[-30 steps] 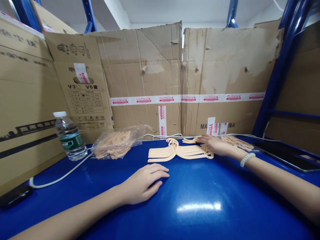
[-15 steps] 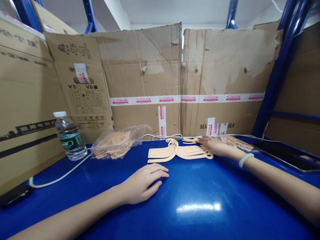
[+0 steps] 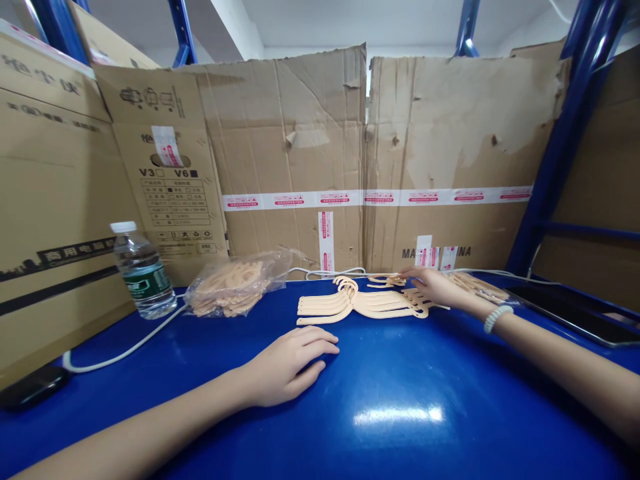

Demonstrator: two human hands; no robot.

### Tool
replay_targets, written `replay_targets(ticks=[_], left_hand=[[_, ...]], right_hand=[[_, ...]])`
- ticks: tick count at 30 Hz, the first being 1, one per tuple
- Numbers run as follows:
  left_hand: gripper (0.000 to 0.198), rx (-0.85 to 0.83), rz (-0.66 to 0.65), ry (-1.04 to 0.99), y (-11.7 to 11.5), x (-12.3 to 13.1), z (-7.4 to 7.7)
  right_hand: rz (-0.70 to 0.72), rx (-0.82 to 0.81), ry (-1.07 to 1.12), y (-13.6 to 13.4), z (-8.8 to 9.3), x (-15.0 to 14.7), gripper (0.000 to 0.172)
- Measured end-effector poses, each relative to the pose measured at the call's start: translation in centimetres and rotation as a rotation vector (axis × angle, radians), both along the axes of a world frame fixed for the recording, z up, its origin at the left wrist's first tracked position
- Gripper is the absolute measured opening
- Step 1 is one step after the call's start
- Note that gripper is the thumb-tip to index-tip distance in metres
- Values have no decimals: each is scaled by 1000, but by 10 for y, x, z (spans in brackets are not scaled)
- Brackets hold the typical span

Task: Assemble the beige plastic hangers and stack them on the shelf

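Observation:
On the blue tabletop (image 3: 400, 373), a row of overlapping beige plastic clothes hangers (image 3: 380, 305) lies with the hooks at the back. My left hand (image 3: 295, 365) rests palm down in front of the row, fingers loosely stretched and holding nothing. At the right end of the row, my right hand (image 3: 436, 288) reaches in with its fingers curled down. From under its palm pokes the beige end of a hanger (image 3: 442, 307), which it appears to grip; my fingers partly hide this. Behind the row, beside my right fingertips, lie a few more hangers (image 3: 384, 283).
A clear plastic bag of hangers (image 3: 233, 287) lies left of the row, another bag (image 3: 477, 287) beyond my right wrist. A water bottle (image 3: 145, 273) stands at left. A dark flat device (image 3: 570, 315) lies at right, a black object (image 3: 35, 388) at left. Cardboard (image 3: 290, 160) walls the back.
My right hand has shifted slightly to the right, and a beige hanger end now shows beneath its palm. More of the hangers behind the row shows. My left hand stays put.

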State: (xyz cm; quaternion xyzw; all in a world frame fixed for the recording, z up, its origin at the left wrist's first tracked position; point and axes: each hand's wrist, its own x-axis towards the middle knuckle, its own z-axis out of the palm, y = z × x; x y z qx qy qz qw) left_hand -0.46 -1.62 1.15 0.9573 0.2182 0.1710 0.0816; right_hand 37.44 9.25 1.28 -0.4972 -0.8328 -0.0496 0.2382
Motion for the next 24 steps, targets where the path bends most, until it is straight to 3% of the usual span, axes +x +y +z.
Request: replay_targets(ticks=[4, 7, 10, 13, 16, 20, 24], left_hand=[[34, -10, 4, 9, 1, -1, 0], [33, -78, 16, -48, 0, -1, -1], [31, -244, 132, -177, -3, 3, -1], [33, -553, 229, -368, -6, 10, -3], [43, -800, 268, -552, -8, 16, -5], [40, -831, 371, -680, -10, 20, -7], [41, -883, 379, -738, -11, 21, -7]], right_hand=[[-25, -33, 232, -5, 9, -2, 36], [-57, -118, 525, -12, 15, -8, 31], [52, -364, 874, -28, 21, -30, 32], [249, -649, 1042, -56, 22, -66, 38], [373, -811, 1048, -88, 15, -103, 42], [534, -926, 906, -118, 4, -131, 42], [611, -890, 660, -129, 6, -132, 45]])
